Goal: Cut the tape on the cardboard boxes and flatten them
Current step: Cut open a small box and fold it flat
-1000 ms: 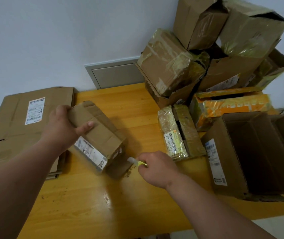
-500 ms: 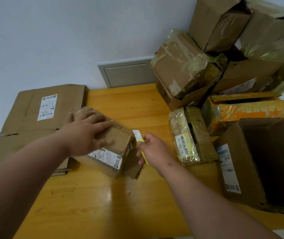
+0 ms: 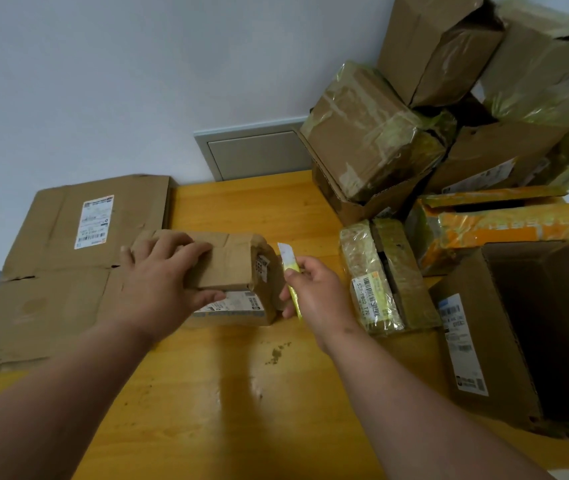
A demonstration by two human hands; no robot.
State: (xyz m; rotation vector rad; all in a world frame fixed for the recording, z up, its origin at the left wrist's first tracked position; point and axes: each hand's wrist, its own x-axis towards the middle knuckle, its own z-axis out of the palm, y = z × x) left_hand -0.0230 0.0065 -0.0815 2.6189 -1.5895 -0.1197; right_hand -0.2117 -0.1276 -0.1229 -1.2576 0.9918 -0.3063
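Observation:
A small brown cardboard box with white labels lies on the wooden table. My left hand grips it from above, fingers over its top and thumb on the front label. Just right of the box, my right hand holds a yellow utility knife, its white blade pointing up and away, close to the box's right end.
Flattened cardboard lies at the table's left. A tape-wrapped small box sits right of my right hand. An open empty box lies on its side at the right edge. Several taped boxes are piled at the back right.
My left hand has turned the small box down flat and now grips it from above. My right hand lifted the knife from the table to beside the box's right end.

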